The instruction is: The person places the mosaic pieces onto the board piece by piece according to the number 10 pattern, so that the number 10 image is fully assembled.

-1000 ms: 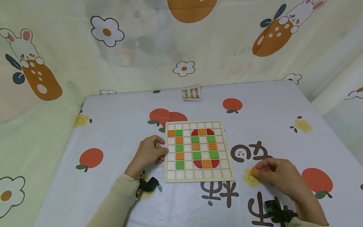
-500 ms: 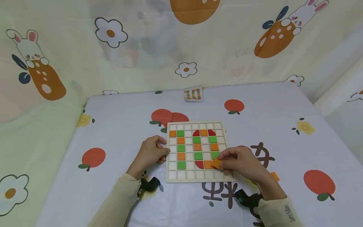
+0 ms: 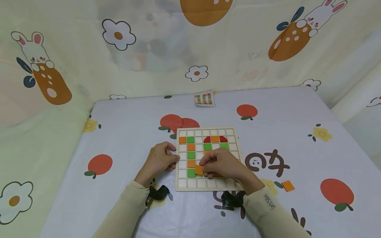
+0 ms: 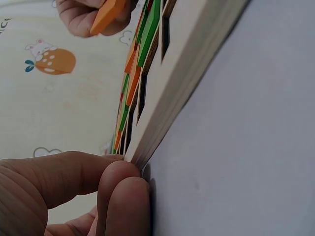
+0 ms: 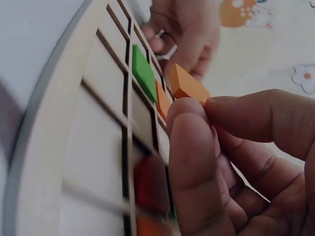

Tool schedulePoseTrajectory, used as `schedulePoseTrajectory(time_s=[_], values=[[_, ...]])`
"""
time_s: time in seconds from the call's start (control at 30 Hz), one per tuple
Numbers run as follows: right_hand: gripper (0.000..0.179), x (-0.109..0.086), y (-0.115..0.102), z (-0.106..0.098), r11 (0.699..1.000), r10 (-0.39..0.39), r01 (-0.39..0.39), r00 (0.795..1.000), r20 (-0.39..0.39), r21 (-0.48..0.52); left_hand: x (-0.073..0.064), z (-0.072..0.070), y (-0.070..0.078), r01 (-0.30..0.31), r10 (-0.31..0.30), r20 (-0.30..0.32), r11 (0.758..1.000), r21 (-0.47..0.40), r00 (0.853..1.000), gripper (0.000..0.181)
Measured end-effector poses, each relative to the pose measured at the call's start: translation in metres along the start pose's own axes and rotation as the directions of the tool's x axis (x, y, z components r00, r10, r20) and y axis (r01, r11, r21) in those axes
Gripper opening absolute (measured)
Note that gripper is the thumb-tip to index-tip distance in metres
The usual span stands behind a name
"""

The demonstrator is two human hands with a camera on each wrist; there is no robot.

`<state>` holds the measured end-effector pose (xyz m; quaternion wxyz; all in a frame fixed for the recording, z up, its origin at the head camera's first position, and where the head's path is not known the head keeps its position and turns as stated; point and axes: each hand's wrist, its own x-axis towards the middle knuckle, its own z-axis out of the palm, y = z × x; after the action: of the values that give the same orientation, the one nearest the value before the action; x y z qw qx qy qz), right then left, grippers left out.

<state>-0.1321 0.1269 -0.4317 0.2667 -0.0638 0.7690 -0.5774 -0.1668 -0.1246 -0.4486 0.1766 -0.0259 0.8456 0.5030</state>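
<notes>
A wooden grid board (image 3: 180,183) lies on the table, with orange, green and red tiles set in some of its squares. My left hand (image 3: 159,162) holds the board's left edge, thumb and fingertips against the rim in the left wrist view. My right hand (image 3: 223,163) is over the board and pinches an orange square tile (image 3: 198,170) between thumb and fingers. In the right wrist view that orange tile (image 5: 186,83) is tilted above the board, near a seated green tile (image 5: 143,73). The right hand hides several tiles in the board's lower right part.
A loose orange tile (image 3: 288,185) lies on the table right of the board. Behind the board, a small card (image 3: 204,98) printed with a coloured grid rests near the table's back edge. A patterned tablecloth (image 3: 128,129) covers the table.
My right hand has carried the orange tile leftward from the table on the right to the board's lower left part. The left hand has stayed at the board's edge.
</notes>
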Motion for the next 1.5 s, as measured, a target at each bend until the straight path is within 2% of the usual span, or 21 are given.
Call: schedulePoseTrajectory(time_s=[0.2,0.6,0.8,1.17,1.5], values=[[0.009,0.015,-0.012,0.015,0.999,-0.002,0.003,1.0,0.031,-0.035,0.0,0.0,0.0,-0.007,0.007,0.005,1.0,-0.012,1.0,0.027],[0.006,0.031,-0.029,0.032,0.989,0.004,0.008,0.997,0.081,-0.147,-0.001,-0.001,0.002,0.002,-0.001,0.038,1.0,-0.031,0.999,0.027],[0.008,0.033,-0.03,0.035,0.981,-0.025,0.041,0.996,0.09,-0.192,-0.001,-0.001,0.001,0.006,-0.005,0.034,1.0,-0.028,0.999,0.027],[0.009,0.034,-0.032,0.04,0.978,-0.007,0.022,0.997,0.074,-0.21,-0.003,-0.002,0.003,0.015,-0.014,0.023,1.0,-0.019,1.0,0.027],[0.008,0.036,-0.029,0.041,0.974,-0.021,0.035,0.998,0.066,-0.226,-0.003,-0.002,0.002,0.009,-0.009,0.019,0.999,-0.034,1.0,0.027]])
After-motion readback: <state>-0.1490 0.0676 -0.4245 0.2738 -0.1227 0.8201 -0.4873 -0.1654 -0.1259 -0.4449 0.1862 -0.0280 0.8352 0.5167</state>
